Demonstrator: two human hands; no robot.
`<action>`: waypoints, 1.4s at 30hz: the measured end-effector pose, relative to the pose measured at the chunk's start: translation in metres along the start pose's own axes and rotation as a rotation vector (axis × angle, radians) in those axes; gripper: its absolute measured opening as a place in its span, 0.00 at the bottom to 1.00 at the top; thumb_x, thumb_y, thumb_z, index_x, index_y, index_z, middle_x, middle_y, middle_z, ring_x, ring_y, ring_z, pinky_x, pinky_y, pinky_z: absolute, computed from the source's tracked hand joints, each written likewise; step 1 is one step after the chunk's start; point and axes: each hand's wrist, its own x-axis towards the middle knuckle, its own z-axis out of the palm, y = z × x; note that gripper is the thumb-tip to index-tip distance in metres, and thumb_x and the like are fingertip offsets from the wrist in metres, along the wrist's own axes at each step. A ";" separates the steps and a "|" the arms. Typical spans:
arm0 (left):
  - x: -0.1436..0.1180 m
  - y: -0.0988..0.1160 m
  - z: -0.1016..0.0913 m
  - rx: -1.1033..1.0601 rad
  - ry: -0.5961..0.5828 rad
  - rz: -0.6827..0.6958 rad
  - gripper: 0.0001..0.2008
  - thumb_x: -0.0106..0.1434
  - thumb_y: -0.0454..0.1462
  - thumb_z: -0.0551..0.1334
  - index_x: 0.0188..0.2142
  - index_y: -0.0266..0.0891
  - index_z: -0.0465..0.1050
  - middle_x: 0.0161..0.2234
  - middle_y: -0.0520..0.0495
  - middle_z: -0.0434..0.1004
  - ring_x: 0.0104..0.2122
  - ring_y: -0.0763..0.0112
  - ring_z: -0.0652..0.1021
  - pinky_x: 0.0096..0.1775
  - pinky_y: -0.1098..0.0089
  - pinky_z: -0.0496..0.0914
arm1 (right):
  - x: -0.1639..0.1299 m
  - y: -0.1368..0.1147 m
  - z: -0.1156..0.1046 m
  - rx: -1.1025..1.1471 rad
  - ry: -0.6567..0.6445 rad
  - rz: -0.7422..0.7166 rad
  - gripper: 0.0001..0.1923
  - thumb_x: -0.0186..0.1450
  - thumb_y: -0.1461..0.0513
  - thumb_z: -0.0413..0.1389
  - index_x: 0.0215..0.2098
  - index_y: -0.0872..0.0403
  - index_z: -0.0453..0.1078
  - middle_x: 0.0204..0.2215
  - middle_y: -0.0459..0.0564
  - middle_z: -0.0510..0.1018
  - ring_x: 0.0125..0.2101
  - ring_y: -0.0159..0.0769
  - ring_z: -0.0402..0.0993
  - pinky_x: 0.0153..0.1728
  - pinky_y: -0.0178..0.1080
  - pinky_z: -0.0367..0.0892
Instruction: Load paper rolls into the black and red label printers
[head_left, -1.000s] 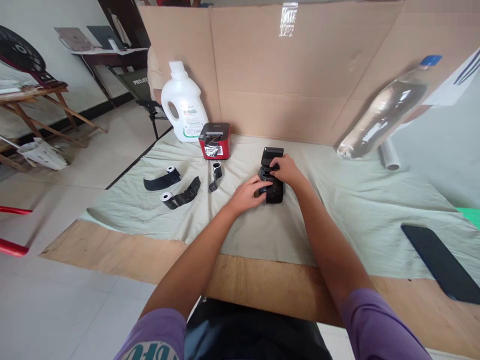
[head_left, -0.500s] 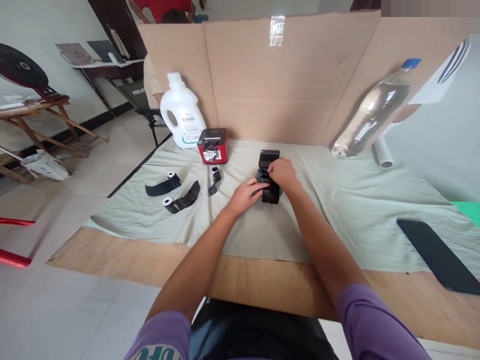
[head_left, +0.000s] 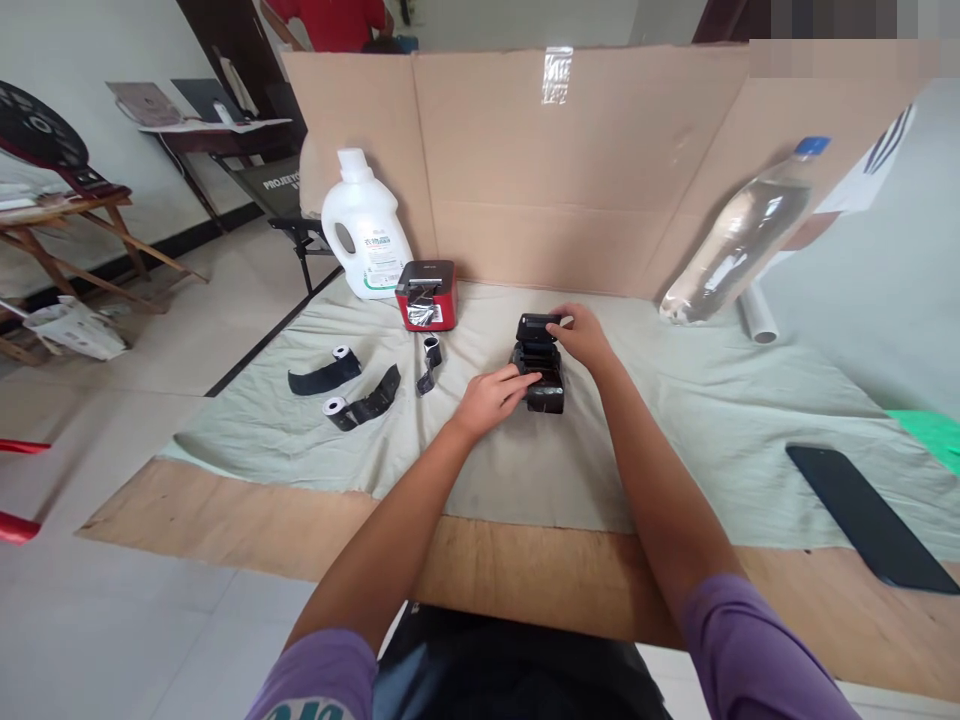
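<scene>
A small black printer point(head_left: 538, 362) with its lid point(head_left: 537, 327) raised stands on the cloth in front of me. A strip of shiny black paper point(head_left: 546, 400) hangs over its near side. My left hand point(head_left: 491, 400) grips the printer from the left, its fingers reaching over the body and touching the paper near the opening. My right hand point(head_left: 581, 335) holds the raised lid by its right edge between thumb and fingers. The fingertips of the left hand are partly hard to make out.
Left lie black paper rolls point(head_left: 335, 407), a smaller roll point(head_left: 430, 352) and a red-black printer point(head_left: 427, 296). A white jug point(head_left: 367, 225) stands behind. A clear bottle point(head_left: 750, 235) leans on the cardboard point(head_left: 555, 200) at right, by a white tube point(head_left: 759, 315). A phone point(head_left: 870, 515) lies front right.
My right hand has moved from inside the printer up and right to its lid. My left hand stays on the printer's left side. The view has shifted slightly.
</scene>
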 end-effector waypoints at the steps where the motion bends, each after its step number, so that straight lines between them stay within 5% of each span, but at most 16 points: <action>1: 0.000 0.000 -0.001 0.013 -0.005 0.004 0.19 0.72 0.38 0.52 0.56 0.47 0.77 0.39 0.45 0.77 0.34 0.70 0.77 0.39 0.72 0.70 | -0.002 -0.002 -0.005 -0.006 -0.049 -0.010 0.13 0.59 0.61 0.58 0.42 0.55 0.74 0.45 0.54 0.77 0.35 0.37 0.72 0.42 0.42 0.69; 8: -0.001 0.003 -0.002 0.037 -0.025 0.001 0.19 0.72 0.38 0.53 0.55 0.48 0.77 0.40 0.46 0.79 0.33 0.72 0.77 0.37 0.74 0.69 | -0.013 -0.015 -0.023 -0.159 -0.395 -0.032 0.04 0.57 0.66 0.60 0.32 0.54 0.75 0.36 0.51 0.78 0.35 0.37 0.71 0.42 0.41 0.67; 14: -0.001 0.001 -0.002 0.029 -0.030 0.027 0.18 0.72 0.36 0.53 0.55 0.48 0.77 0.40 0.47 0.80 0.34 0.72 0.78 0.36 0.74 0.70 | -0.014 -0.021 -0.010 -0.168 -0.280 0.168 0.21 0.56 0.62 0.65 0.49 0.54 0.75 0.48 0.56 0.74 0.39 0.38 0.72 0.43 0.41 0.68; 21: 0.000 0.004 -0.002 0.019 -0.053 0.006 0.18 0.72 0.36 0.54 0.55 0.48 0.77 0.42 0.48 0.81 0.36 0.72 0.79 0.37 0.74 0.71 | -0.017 -0.026 -0.011 -0.050 -0.467 0.496 0.28 0.59 0.57 0.64 0.58 0.46 0.67 0.52 0.53 0.75 0.37 0.36 0.71 0.29 0.35 0.65; 34: 0.001 0.007 -0.003 0.017 -0.055 -0.031 0.17 0.70 0.36 0.56 0.53 0.48 0.78 0.42 0.49 0.81 0.37 0.72 0.80 0.37 0.74 0.71 | -0.019 -0.027 -0.011 -0.047 -0.435 0.485 0.27 0.60 0.58 0.63 0.57 0.46 0.68 0.47 0.52 0.74 0.34 0.34 0.69 0.28 0.34 0.64; 42: 0.005 0.011 -0.008 -0.028 -0.147 -0.262 0.24 0.68 0.38 0.58 0.63 0.48 0.67 0.39 0.51 0.80 0.36 0.71 0.79 0.40 0.72 0.71 | -0.021 -0.027 -0.013 -0.062 -0.464 0.454 0.27 0.62 0.57 0.61 0.60 0.47 0.66 0.47 0.53 0.76 0.35 0.35 0.70 0.28 0.34 0.63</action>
